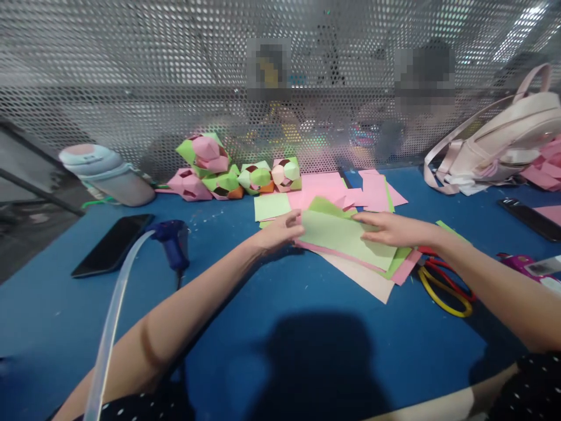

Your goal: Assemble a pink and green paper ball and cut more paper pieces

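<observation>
A stack of pink and green paper sheets [372, 279] lies fanned on the blue table, a pale green sheet [342, 235] on top. At the stack's left edge is my left hand [280, 230], its fingers bent and apart, tips touching the paper. Over the right part of the top sheet is my right hand [390, 228], its fingers stretched out and spread on the paper. A brighter green sheet [326, 207] sticks out behind the pale one. Scissors [445, 292] with yellow and red handles lie beside my right forearm, partly hidden.
Folded paper pieces [205, 155] are stacked against a perforated metal screen [175, 64]. To the left are a bottle [109, 175], a black phone [111, 245] and a blue glue gun [173, 240] with a clear stick. A pink bag [504, 137] stands at the right.
</observation>
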A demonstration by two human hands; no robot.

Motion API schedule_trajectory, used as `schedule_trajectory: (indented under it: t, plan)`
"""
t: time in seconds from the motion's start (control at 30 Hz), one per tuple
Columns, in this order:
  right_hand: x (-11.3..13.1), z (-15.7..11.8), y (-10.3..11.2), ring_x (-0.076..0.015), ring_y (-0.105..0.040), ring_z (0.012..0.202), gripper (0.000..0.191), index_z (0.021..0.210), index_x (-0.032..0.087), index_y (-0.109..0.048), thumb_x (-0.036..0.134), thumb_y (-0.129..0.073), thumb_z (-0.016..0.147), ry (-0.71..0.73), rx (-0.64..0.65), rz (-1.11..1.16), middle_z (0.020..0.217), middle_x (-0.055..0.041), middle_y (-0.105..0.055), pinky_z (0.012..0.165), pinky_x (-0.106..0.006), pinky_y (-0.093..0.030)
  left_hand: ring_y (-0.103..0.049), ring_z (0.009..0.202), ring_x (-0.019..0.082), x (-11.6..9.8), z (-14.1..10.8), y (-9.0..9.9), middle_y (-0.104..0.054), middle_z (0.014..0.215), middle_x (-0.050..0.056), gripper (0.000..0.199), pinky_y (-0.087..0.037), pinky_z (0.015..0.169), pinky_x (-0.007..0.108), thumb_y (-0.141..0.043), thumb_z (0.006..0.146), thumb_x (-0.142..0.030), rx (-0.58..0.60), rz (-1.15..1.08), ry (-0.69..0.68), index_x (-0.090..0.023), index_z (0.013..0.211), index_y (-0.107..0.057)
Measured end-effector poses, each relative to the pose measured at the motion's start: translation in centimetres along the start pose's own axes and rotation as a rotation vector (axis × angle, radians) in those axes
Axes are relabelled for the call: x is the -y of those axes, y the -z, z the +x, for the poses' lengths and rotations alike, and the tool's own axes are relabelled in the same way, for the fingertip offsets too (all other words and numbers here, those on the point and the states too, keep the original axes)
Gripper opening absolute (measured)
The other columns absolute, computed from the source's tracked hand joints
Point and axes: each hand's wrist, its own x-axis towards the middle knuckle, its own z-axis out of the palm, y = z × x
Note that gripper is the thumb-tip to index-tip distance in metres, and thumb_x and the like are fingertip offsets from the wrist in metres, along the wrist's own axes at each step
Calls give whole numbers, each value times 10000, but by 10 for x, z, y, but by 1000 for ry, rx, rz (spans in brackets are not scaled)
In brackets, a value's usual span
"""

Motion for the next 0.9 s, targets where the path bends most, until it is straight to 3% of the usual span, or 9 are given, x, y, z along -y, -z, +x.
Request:
schedule_trajectory:
  t: [0.07, 0.13, 0.23, 0.37, 0.47, 0.63, 0.77, 0.9]
  plan:
    - [-5, 7, -5, -288, -626, 1085, 614, 1446, 174, -446, 419, -551, 892, -48, 58, 29, 1283, -116, -633, 903, -400, -508, -691, 966, 242, 9, -6, -2, -720, 1082, 125, 571, -539, 864, 362, -820, 660, -262, -53, 28, 2, -140, 1176, -606]
    - [-10, 17, -9, -269, -639, 1025, 574, 1376, 196, -533, 459, -591, 869, -77, 70, 115, 1216, -102, -667, 869, -387, -511, -705, 923, 225, 17, -10, -6, -725, 1074, 116, 514, -550, 854, 362, -784, 690, -228, -92, 21, 13, -131, 1163, -610]
    - [-13, 38, -18, -219, -648, 970, 393, 1164, 222, -675, 460, -615, 857, -72, -93, 351, 1167, -78, -690, 844, -346, -507, -713, 904, 214, 24, -11, -10, -730, 1070, 104, 504, -554, 845, 353, -744, 719, -204, -108, 7, 19, -133, 1196, -598]
    - [-10, 70, -36, -155, -635, 740, 303, 921, 170, -696, 447, -585, 868, -77, -292, 477, 886, -50, -714, 685, -282, -503, -711, 903, 208, 23, -10, -14, -730, 1085, 96, 501, -552, 839, 341, -722, 733, -202, -117, 54, 19, -141, 1213, -590]
    - [-17, 85, -37, -131, -609, 678, 275, 780, 160, -668, 419, -607, 849, -116, -446, 501, 753, -20, -673, 638, -249, -482, -707, 897, 203, 20, -13, -15, -731, 1077, 92, 481, -551, 818, 329, -709, 741, -206, -116, 83, 22, -146, 1204, -593]
    - [-67, 99, -9, -125, -610, 665, 279, 950, 120, -643, 357, -495, 953, -312, -673, 469, 835, -54, -663, 605, -251, -495, -702, 906, 210, 19, -18, -16, -723, 1095, 100, 474, -547, 838, 352, -703, 739, -206, -144, 101, 32, -137, 1194, -586]
    - [-104, 106, 0, -189, -648, 923, 307, 1175, 148, -592, 354, -586, 947, -445, -642, 393, 1127, -79, -636, 783, -377, -563, -700, 904, 211, 18, -20, -18, -724, 1091, 96, 466, -547, 817, 337, -695, 732, -198, -174, 136, 31, -136, 1183, -598]
    - [-113, 105, -2, -222, -629, 1027, 347, 1238, 166, -567, 347, -596, 943, -428, -629, 260, 1228, -90, -600, 857, -429, -550, -706, 871, 214, 17, -23, -19, -736, 1051, 89, 450, -551, 781, 331, -678, 735, -196, -188, 164, 56, -140, 1176, -612]
